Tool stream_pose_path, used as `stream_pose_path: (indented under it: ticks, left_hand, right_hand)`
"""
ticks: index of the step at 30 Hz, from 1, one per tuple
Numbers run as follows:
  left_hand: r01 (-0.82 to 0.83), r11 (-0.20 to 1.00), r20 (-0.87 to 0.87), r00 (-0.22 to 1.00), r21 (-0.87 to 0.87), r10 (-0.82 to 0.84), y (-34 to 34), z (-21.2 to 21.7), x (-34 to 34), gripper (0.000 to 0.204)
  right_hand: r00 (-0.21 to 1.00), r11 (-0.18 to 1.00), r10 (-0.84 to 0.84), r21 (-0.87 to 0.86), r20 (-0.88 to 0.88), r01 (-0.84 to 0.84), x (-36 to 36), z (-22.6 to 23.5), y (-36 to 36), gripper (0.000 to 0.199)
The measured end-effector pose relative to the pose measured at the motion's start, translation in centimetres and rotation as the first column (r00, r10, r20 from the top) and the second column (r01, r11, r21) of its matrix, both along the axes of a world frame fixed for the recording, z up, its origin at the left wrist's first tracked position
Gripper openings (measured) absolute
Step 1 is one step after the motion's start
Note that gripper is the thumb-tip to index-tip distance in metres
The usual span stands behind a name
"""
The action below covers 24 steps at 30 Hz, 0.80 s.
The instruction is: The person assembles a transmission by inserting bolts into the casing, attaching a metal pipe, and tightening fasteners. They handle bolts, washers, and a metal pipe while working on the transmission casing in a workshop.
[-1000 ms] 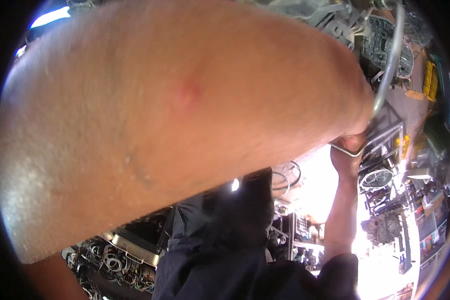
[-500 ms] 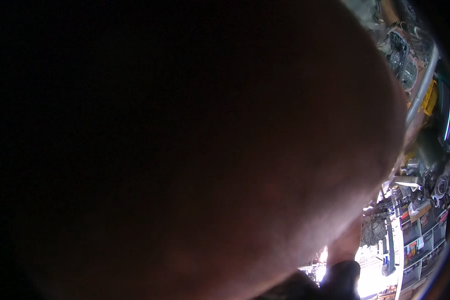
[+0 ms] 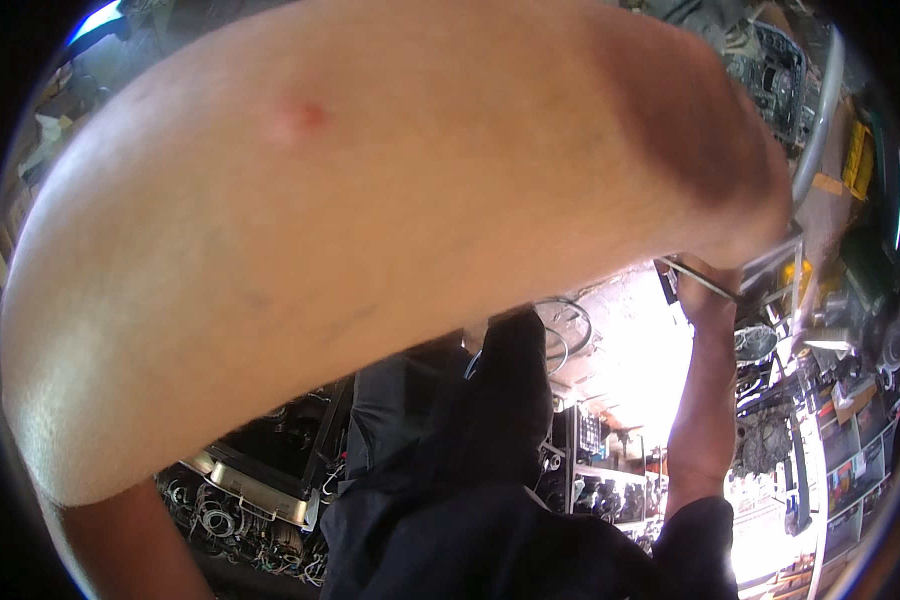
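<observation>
My left forearm fills the upper half of the head view, very close, bent at the elbow on the left side. It runs across to the right, where my left hand (image 3: 755,215) is mostly in shadow with its fingers hidden. From the lower right my right arm reaches up, and my right hand (image 3: 706,292) is just below the left one. A thin, dark-edged, angular frame (image 3: 703,277) passes in front of the right hand, its kind unclear. Whether either hand grips it cannot be made out.
Below the forearm is dark clothing (image 3: 440,500). A black and silver case-like unit (image 3: 260,490) with tangled cables (image 3: 215,520) lies at the lower left. Shelves (image 3: 860,460) stand at right, near a grey pipe (image 3: 822,120), a yellow object (image 3: 858,160) and machine parts (image 3: 770,75).
The forearm that blocked nearly the whole view in darkness has moved up and is now lit. The right arm, the clothing and the cluttered floor area have come into sight.
</observation>
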<state>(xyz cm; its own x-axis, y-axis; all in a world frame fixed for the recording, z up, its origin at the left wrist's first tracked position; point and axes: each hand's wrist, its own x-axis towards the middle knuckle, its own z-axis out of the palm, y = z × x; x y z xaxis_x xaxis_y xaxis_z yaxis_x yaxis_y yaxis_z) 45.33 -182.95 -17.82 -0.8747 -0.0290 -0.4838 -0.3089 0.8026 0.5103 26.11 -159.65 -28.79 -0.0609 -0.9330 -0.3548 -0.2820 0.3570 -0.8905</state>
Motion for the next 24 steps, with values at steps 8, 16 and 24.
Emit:
stream_pose_path:
  ticks: [8,16,24]
  left_hand:
    - [-0.008,0.999,0.015,1.000,-0.031,0.009,0.0,0.0,-0.9,0.026]
    - [0.019,0.997,-0.002,1.000,-0.079,-0.019,0.4,-0.7,-3.5,0.027]
    - [0.011,0.980,-0.030,0.999,-0.199,-0.017,1.5,-3.2,-7.8,0.027]
  right_hand:
    - [0.949,0.982,-0.039,-0.186,-0.312,-0.021,0.3,-1.6,1.2,0.032]
    - [0.947,0.941,-0.322,0.106,-0.011,0.321,1.8,-1.4,1.4,0.014]
    - [0.885,0.827,-0.464,0.377,0.039,0.418,2.9,-1.2,0.6,0.031]
